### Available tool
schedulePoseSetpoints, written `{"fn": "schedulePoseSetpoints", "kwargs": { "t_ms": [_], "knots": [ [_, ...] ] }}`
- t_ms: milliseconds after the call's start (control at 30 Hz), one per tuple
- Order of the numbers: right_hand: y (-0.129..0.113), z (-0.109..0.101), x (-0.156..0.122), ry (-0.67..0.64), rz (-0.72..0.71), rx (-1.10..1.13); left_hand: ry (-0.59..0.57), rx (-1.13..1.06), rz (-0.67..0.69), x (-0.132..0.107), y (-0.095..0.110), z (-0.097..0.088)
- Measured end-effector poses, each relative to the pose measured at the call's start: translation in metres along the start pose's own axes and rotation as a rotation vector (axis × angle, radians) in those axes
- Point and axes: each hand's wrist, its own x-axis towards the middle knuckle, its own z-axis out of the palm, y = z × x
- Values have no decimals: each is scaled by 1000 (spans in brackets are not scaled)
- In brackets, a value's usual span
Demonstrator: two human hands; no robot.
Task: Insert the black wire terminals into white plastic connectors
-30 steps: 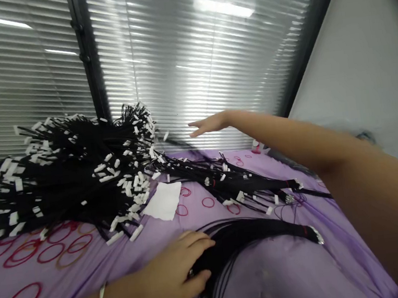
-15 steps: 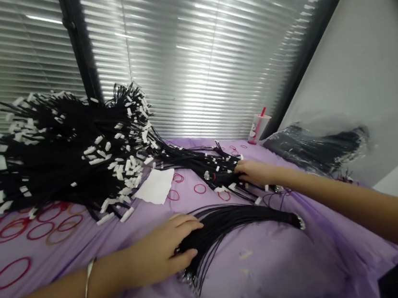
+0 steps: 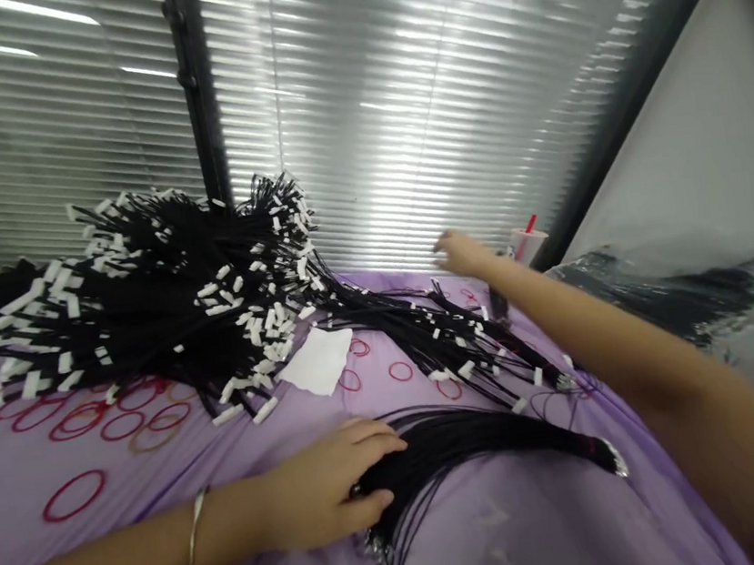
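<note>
A strip of purple cloth (image 3: 359, 406) parts white paper (image 3: 318, 361) from the nearer black cord bundle (image 3: 478, 437).
Left hand (image 3: 339, 484), half-curled, clasps the bundle's left end; right hand (image 3: 462, 254), raised beyond the paper, bends loosely, its hold unclear.

Black cord bundle (image 3: 479, 439), curved, silver-tipped ends

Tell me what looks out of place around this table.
A white scrap with uneven edges lies beside the black cable pile, looking stray. Farther back, near the blinds, a cup with a red straw seems unrelated to the rest.
</note>
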Motion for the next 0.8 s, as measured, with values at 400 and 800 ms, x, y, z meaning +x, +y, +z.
{"fn": "schedulePoseSetpoints", "kwargs": {
  "t_ms": [400,800],
  "knots": [
    [-41,1,18,-26,222,138,55,-4,23,-9,-1,4],
    [-152,-64,-148,-113,-281,425,90,-1383,-327,3,17,-11]
  ]
}}
